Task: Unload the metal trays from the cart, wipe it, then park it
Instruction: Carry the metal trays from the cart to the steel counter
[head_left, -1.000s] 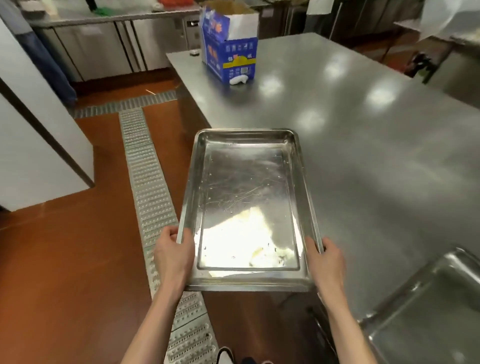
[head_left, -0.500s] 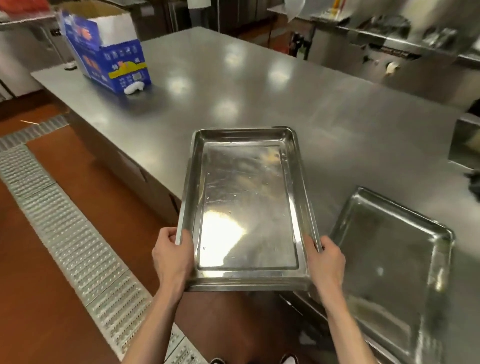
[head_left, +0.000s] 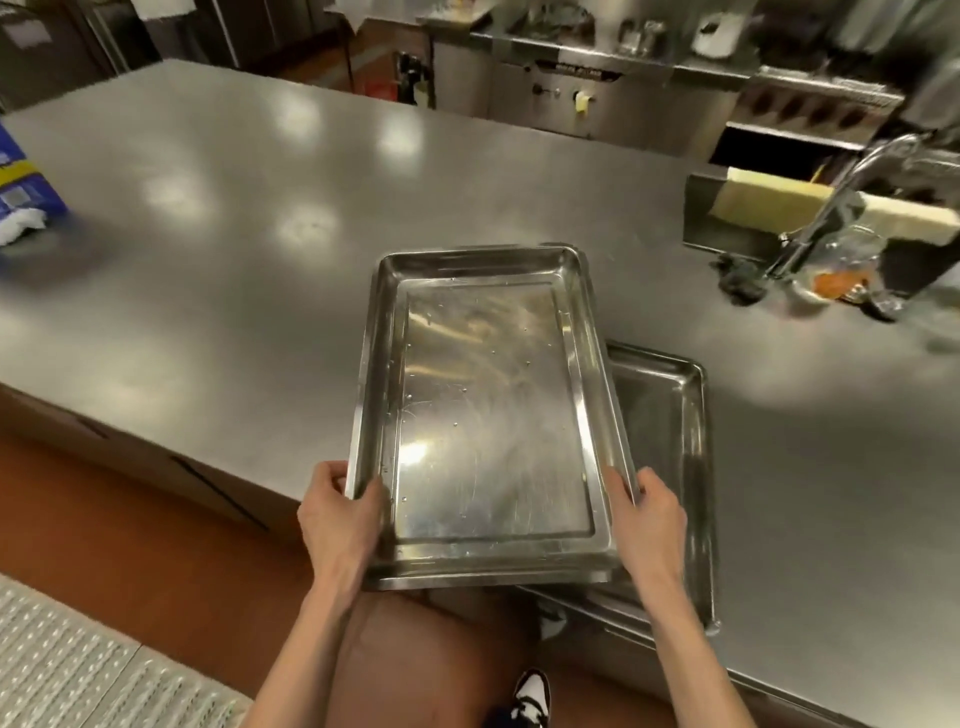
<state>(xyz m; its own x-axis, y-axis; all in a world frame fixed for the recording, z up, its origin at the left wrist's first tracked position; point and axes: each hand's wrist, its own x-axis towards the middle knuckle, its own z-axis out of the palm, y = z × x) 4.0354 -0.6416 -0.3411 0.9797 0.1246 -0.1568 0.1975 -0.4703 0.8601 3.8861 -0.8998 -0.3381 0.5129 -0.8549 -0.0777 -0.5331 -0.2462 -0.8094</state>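
A metal tray (head_left: 493, 415), shallow and rectangular with water droplets on its shiny base, is held level over the near edge of a steel counter (head_left: 260, 234). The left hand (head_left: 340, 519) grips its near left corner, thumb curled over the rim. The right hand (head_left: 652, 514) grips the near right corner the same way. The tray partly overlaps a second metal tray (head_left: 670, 467) lying on the counter just to its right. Far left on the counter sits a blue box (head_left: 21, 182) beside a white cloth (head_left: 18, 226). A curved faucet (head_left: 852, 192) stands at the far right
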